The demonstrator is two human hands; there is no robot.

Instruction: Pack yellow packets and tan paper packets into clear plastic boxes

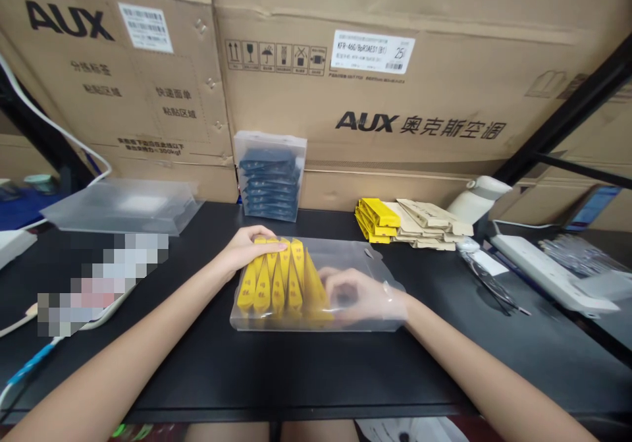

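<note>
A clear plastic box [355, 320] lies on its side on the black desk, its open end to the right. Inside, several yellow packets [269, 284] with dark print stand in a row at the left. My left hand [251, 248] is closed round the box's left end, thumb along the top over the packets. My right hand [358, 290] reaches in through the open end and shows hazily through the plastic. Its fingers are curled, with the tips at the rightmost yellow packet [315, 287], which leans to the left. The wall of the box blurs the exact finger contact.
Behind stands a clear box of dark blue packets [271, 182]. Yellow packets [375, 218] and beige packets [429, 221] are piled at the back right, by a white bottle-like object [476, 198]. An empty plastic box [123, 208] lies left; a power strip [553, 274] and cables lie right. Large cartons [419, 165] wall the back.
</note>
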